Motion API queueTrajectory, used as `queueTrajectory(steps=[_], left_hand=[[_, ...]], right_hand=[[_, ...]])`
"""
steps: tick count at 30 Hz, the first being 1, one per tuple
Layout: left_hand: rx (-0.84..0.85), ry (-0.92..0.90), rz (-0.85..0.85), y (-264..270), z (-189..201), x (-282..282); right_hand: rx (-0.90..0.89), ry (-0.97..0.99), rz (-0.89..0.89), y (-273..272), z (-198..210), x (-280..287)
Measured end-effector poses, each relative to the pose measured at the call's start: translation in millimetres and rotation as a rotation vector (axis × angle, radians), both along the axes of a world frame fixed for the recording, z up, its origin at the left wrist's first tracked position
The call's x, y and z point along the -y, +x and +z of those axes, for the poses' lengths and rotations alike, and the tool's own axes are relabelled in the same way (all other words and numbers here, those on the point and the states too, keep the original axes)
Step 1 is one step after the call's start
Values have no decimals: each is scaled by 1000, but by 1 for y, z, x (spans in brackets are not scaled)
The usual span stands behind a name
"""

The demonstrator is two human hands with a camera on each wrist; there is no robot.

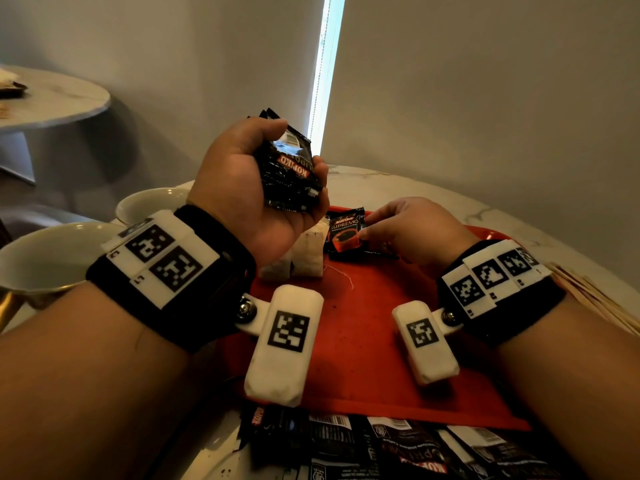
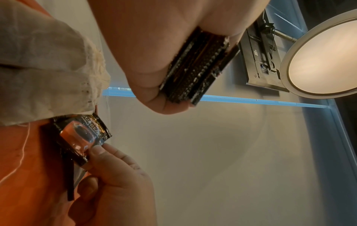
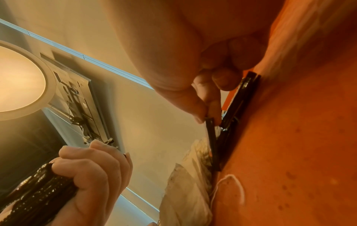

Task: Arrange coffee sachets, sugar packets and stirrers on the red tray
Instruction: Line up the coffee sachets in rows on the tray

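My left hand (image 1: pixel 298 154) is raised above the tray's far left corner and grips a stack of black Kopiko coffee sachets (image 1: pixel 289 171), seen edge-on in the left wrist view as the same stack (image 2: pixel 195 68). On the red tray (image 1: pixel 363 348) my right hand (image 1: pixel 365 232) pinches the right edge of one black-and-orange sachet (image 1: pixel 344 233), which lies tilted on other sachets (image 3: pixel 233 110) at the far side. White paper packets (image 1: pixel 306 258) with a loose thread sit just left of them. Wooden stirrers (image 1: pixel 595 299) lie on the table right of the tray.
Several more black sachets (image 1: pixel 398 445) are spread on the marble table in front of the tray's near edge. Two white cups (image 1: pixel 45 258) (image 1: pixel 152 202) stand to the left. The tray's middle and near part is bare red surface. A wall rises behind the table.
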State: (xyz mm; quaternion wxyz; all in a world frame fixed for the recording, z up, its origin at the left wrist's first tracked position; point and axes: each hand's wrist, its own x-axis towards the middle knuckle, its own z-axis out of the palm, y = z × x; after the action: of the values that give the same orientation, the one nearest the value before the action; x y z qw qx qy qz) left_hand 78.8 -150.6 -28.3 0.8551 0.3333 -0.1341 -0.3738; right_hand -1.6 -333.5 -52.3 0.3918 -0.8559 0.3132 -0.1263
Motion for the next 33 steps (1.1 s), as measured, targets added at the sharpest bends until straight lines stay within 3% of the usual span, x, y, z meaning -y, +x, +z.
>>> queueTrajectory(steps=[26,33], left_hand=[[-1,-1,-8,1,-1,-1],[-9,-2,12,0,0,-2]], right_hand=[[-38,-4,73,4,-8,8],[-178,-184,157,3,-3,6]])
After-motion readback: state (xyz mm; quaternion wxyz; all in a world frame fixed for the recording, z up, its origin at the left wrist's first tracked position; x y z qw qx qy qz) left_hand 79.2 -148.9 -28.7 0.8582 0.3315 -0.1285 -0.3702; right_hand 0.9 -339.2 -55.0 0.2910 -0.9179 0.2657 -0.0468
